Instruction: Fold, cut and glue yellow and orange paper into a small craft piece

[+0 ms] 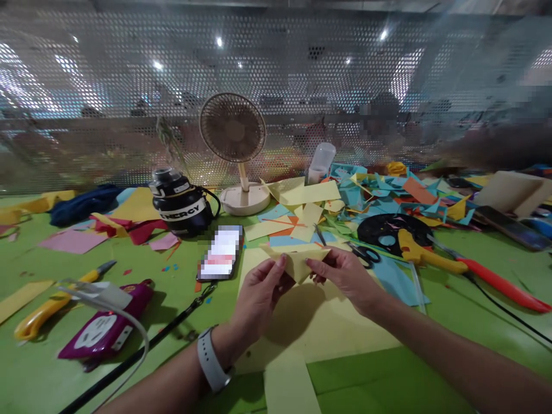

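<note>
Phone (222, 252) as datum. Near-left of it: black strap (161, 333), likely to snag a lowered arm. Right of it: left hand (257, 294) pinches folded yellow paper (298, 266); farther right, right hand (351, 280) pinches the opposite side. Uneven pull could skew it. Farthest right: scissors (370, 259), a possible knuckle-catcher.

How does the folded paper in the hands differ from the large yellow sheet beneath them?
The folded paper is much smaller than the large yellow sheet. The folded paper is creased; the sheet lies flat. The folded paper is held by the left hand and right hand; the sheet rests on the green table. Both are pale yellow.
</note>
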`<state>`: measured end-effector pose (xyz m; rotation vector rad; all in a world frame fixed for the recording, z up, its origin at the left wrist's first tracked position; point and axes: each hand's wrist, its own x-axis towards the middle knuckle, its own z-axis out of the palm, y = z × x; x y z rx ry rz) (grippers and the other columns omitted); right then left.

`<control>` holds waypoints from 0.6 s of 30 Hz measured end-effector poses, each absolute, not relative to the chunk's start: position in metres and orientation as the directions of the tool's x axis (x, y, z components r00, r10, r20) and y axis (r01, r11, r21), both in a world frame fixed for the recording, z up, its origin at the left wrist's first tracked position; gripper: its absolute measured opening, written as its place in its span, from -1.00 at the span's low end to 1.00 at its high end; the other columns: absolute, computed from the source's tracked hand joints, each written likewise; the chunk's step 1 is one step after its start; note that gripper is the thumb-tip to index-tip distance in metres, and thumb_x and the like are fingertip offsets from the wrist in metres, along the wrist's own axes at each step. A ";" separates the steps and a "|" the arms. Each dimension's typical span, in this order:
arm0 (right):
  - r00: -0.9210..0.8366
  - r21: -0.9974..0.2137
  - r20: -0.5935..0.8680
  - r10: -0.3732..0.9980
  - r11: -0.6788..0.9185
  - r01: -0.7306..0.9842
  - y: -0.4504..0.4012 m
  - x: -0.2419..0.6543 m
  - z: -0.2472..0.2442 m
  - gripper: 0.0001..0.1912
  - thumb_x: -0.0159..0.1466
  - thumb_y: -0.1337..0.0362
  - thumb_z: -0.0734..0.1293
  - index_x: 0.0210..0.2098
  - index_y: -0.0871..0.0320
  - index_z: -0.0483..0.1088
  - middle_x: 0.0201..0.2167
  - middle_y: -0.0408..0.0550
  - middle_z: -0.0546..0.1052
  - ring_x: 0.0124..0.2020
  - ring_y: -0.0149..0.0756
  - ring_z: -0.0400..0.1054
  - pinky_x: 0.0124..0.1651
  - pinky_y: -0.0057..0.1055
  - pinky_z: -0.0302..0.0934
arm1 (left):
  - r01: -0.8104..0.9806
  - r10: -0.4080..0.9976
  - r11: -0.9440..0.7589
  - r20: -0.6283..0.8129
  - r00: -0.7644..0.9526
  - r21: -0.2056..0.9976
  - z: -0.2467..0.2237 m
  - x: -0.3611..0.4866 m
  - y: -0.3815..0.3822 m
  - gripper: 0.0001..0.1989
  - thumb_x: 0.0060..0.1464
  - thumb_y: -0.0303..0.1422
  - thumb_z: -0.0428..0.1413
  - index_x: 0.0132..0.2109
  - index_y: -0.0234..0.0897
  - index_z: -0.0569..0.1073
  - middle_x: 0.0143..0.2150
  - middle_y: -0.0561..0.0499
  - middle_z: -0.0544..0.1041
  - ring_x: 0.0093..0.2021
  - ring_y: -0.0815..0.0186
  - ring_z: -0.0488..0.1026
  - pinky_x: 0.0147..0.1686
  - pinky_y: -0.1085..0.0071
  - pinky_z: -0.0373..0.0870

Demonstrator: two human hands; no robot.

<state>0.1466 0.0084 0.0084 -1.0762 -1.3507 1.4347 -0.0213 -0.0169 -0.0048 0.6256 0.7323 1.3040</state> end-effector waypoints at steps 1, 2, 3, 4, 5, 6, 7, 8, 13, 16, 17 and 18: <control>-0.254 -0.999 -0.026 0.967 -0.035 -0.031 0.008 0.147 0.008 -0.66 0.03 0.07 0.49 -0.37 0.20 0.45 -0.55 -0.19 0.46 -0.54 -0.48 0.29 -0.43 -0.50 0.19 | -0.618 0.987 0.163 -0.125 0.105 0.769 -0.005 -0.021 -0.017 -0.79 -0.13 -0.24 0.34 -0.42 -0.28 0.57 -0.51 0.08 0.50 -0.50 0.49 0.39 -0.36 0.55 0.40; -0.255 -0.999 -0.025 0.967 -0.033 -0.029 0.008 0.147 0.008 -0.66 0.03 0.07 0.49 -0.36 0.20 0.45 -0.55 -0.19 0.47 -0.54 -0.47 0.30 -0.43 -0.50 0.19 | -0.616 0.987 0.163 -0.126 0.104 0.771 -0.006 -0.022 -0.017 -0.80 -0.12 -0.24 0.34 -0.42 -0.28 0.57 -0.51 0.08 0.50 -0.51 0.50 0.38 -0.37 0.55 0.39; -0.256 -0.999 -0.024 0.966 -0.032 -0.028 0.008 0.147 0.007 -0.66 0.04 0.07 0.48 -0.36 0.20 0.45 -0.55 -0.19 0.47 -0.54 -0.47 0.30 -0.43 -0.50 0.19 | -0.615 0.987 0.163 -0.126 0.104 0.772 -0.006 -0.022 -0.016 -0.80 -0.12 -0.24 0.34 -0.43 -0.28 0.57 -0.52 0.09 0.49 -0.52 0.50 0.37 -0.38 0.55 0.38; -0.257 -0.999 -0.023 0.966 -0.031 -0.029 0.008 0.147 0.007 -0.66 0.04 0.07 0.48 -0.37 0.20 0.44 -0.55 -0.19 0.47 -0.54 -0.47 0.29 -0.43 -0.50 0.19 | -0.614 0.986 0.164 -0.125 0.106 0.772 -0.007 -0.022 -0.016 -0.80 -0.11 -0.25 0.33 -0.43 -0.29 0.56 -0.53 0.09 0.48 -0.53 0.50 0.36 -0.40 0.56 0.37; -0.258 -0.999 -0.022 0.966 -0.031 -0.031 0.008 0.147 0.007 -0.66 0.04 0.07 0.48 -0.37 0.20 0.44 -0.56 -0.19 0.46 -0.54 -0.47 0.29 -0.43 -0.50 0.19 | -0.616 0.986 0.165 -0.125 0.108 0.770 -0.007 -0.022 -0.016 -0.80 -0.11 -0.25 0.33 -0.43 -0.29 0.56 -0.53 0.09 0.48 -0.53 0.51 0.35 -0.41 0.56 0.36; -0.259 -0.999 -0.021 0.966 -0.031 -0.035 0.008 0.147 0.007 -0.66 0.03 0.07 0.49 -0.38 0.20 0.44 -0.56 -0.19 0.46 -0.54 -0.47 0.29 -0.43 -0.50 0.19 | -0.620 0.986 0.165 -0.126 0.108 0.767 -0.008 -0.023 -0.016 -0.81 -0.11 -0.25 0.33 -0.43 -0.29 0.56 -0.53 0.10 0.47 -0.54 0.51 0.34 -0.43 0.57 0.35; -0.259 -0.999 -0.020 0.966 -0.031 -0.042 0.008 0.147 0.006 -0.66 0.03 0.07 0.49 -0.38 0.20 0.44 -0.56 -0.19 0.46 -0.54 -0.48 0.29 -0.43 -0.50 0.19 | -0.622 0.986 0.168 -0.128 0.108 0.765 -0.008 -0.023 -0.017 -0.81 -0.11 -0.26 0.34 -0.44 -0.29 0.55 -0.54 0.11 0.46 -0.55 0.52 0.34 -0.45 0.58 0.34; -0.259 -0.998 -0.018 0.966 -0.032 -0.049 0.008 0.147 0.006 -0.66 0.02 0.06 0.49 -0.39 0.20 0.44 -0.56 -0.20 0.46 -0.54 -0.48 0.29 -0.43 -0.50 0.19 | -0.623 0.985 0.172 -0.134 0.107 0.763 -0.008 -0.023 -0.017 -0.81 -0.12 -0.26 0.34 -0.44 -0.29 0.55 -0.55 0.11 0.46 -0.56 0.52 0.33 -0.46 0.59 0.33; -0.245 -0.993 -0.057 0.968 -0.080 -0.084 0.008 0.146 0.008 -0.64 -0.04 0.06 0.52 -0.42 0.20 0.46 -0.56 -0.18 0.47 -0.53 -0.47 0.29 -0.41 -0.49 0.19 | -0.607 0.983 0.179 -0.159 0.087 0.775 -0.005 -0.022 -0.017 -0.79 -0.17 -0.26 0.37 -0.43 -0.28 0.56 -0.54 0.11 0.50 -0.55 0.50 0.37 -0.50 0.59 0.33; -0.283 -0.990 -0.095 0.954 -0.121 -0.076 0.006 0.145 0.008 -0.62 -0.03 0.05 0.51 -0.37 0.22 0.49 -0.50 -0.13 0.51 -0.51 -0.46 0.31 -0.40 -0.50 0.18 | -0.595 0.991 0.135 -0.122 0.063 0.792 -0.006 -0.022 -0.017 -0.80 -0.17 -0.27 0.36 -0.39 -0.26 0.58 -0.44 0.08 0.58 -0.47 0.45 0.45 -0.41 0.56 0.39; -0.311 -0.988 -0.112 0.944 -0.139 -0.065 0.005 0.145 0.008 -0.61 -0.02 0.04 0.51 -0.35 0.23 0.51 -0.48 -0.10 0.53 -0.49 -0.44 0.32 -0.40 -0.49 0.19 | -0.587 0.993 0.115 -0.106 0.050 0.801 -0.007 -0.022 -0.017 -0.81 -0.15 -0.28 0.36 -0.38 -0.25 0.58 -0.41 0.08 0.59 -0.44 0.44 0.47 -0.37 0.56 0.40; -0.343 -0.986 -0.128 0.931 -0.157 -0.058 0.004 0.144 0.008 -0.60 -0.03 0.05 0.51 -0.32 0.23 0.52 -0.45 -0.08 0.54 -0.48 -0.42 0.34 -0.39 -0.48 0.20 | -0.577 0.995 0.098 -0.094 0.037 0.811 -0.007 -0.022 -0.018 -0.83 -0.14 -0.29 0.35 -0.37 -0.24 0.58 -0.38 0.07 0.61 -0.40 0.42 0.48 -0.33 0.55 0.41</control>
